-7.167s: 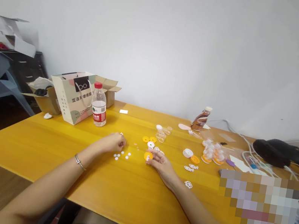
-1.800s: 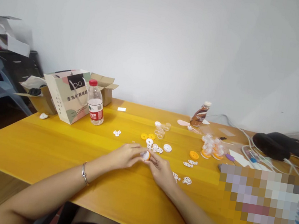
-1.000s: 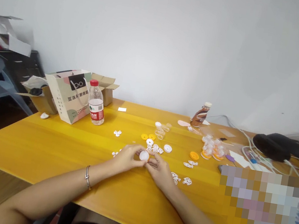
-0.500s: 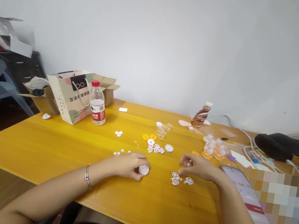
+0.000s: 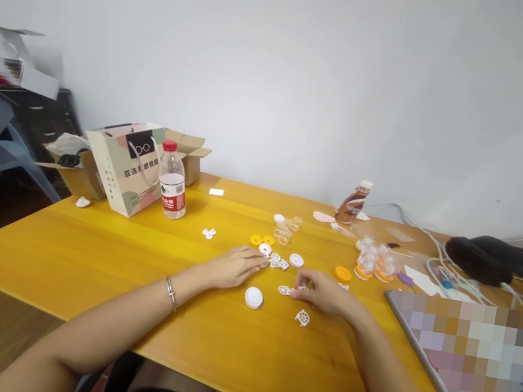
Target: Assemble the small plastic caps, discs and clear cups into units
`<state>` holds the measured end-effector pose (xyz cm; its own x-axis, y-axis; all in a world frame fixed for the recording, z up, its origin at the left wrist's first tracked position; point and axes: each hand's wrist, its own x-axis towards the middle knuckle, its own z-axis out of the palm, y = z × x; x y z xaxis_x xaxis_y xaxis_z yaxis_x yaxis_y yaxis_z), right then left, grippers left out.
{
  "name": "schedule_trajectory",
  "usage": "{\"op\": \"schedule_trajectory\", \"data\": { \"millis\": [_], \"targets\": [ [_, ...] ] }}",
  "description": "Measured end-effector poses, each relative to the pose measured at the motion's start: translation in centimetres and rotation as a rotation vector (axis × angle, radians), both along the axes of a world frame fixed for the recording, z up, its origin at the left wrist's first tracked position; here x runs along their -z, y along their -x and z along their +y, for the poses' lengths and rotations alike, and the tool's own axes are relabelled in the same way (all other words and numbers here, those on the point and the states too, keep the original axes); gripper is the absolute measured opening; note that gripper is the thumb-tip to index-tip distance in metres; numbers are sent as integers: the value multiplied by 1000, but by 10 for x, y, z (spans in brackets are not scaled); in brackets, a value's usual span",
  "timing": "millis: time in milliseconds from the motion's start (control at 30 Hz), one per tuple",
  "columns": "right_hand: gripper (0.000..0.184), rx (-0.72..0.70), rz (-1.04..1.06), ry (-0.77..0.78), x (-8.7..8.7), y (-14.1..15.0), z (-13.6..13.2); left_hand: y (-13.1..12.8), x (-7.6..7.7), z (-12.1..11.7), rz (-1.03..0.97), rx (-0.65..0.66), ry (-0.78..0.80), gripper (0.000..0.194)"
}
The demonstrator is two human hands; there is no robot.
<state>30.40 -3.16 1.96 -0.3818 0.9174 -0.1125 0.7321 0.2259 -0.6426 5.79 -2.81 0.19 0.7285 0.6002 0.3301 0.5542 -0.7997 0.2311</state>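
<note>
Between fingers of the right hand, a white openwork piece is being pinched; the left hand is being held open, fingers near a white lid.

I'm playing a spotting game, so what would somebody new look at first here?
Probably the bare left hand and right hand in the middle, the right's fingertips at a flat, lacy white plastic piece. Nearer the person sits a round white plastic disc. Off to the left, a clear plastic bottle with a red cap stands beside a patterned paper bag.
</note>
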Motion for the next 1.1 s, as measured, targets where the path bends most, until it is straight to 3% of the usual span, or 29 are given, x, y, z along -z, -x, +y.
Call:
{"op": "schedule_trajectory", "data": {
  "millis": [133, 367, 567, 633, 867, 1100],
  "targets": [
    [15, 4, 90, -118, 10, 18, 4, -3, 6, 2, 50, -6, -69, 28],
    [24, 197, 438, -56, 19, 28, 9, -4, 10, 2, 26, -100, -81, 17],
    [34, 231, 727, -12, 25, 35, 8, -3, 9, 1, -74, -167, -59, 6],
    [35, 243, 762, 13, 27, 38, 7, -2, 8, 1, -198, -167, 22, 6],
    [32, 320, 1042, 129, 33, 56, 0, -3, 12, 5, -710, -87, 522, 12],
    [34, 308, 1064, 115, 35, 60, -1, -5, 6, 2, -837, -102, 591, 21]
  ]
}}
